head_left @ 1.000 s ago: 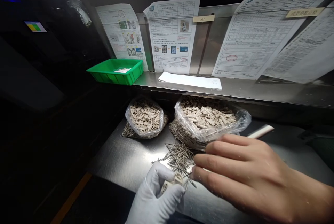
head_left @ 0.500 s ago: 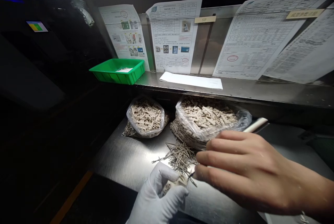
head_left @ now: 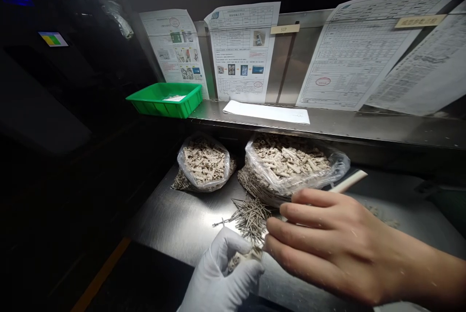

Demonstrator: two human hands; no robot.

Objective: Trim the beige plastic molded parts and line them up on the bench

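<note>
My left hand [head_left: 220,275], in a white glove, is closed around a small cream plastic part [head_left: 237,259] with round openings at its end. My bare right hand [head_left: 327,244] is closed on a slim tool with a cream handle [head_left: 349,182], which sticks out behind the knuckles. Its fingertips meet the part's right side, and the tool's working end is hidden there. Just beyond both hands lies a heap of thin metal pins [head_left: 252,217] on the steel table [head_left: 163,215].
Two clear bags of cream tubular parts, a smaller one [head_left: 204,164] and a larger one [head_left: 291,164], stand behind the pins. On the shelf [head_left: 364,127] are a green tray [head_left: 160,103] and a folded white paper [head_left: 265,111]. Printed sheets [head_left: 243,55] line the back.
My right hand has moved slightly left and down, closer to the part, and the dark tool tip seen before is now hidden. The left hand keeps its hold, almost still.
</note>
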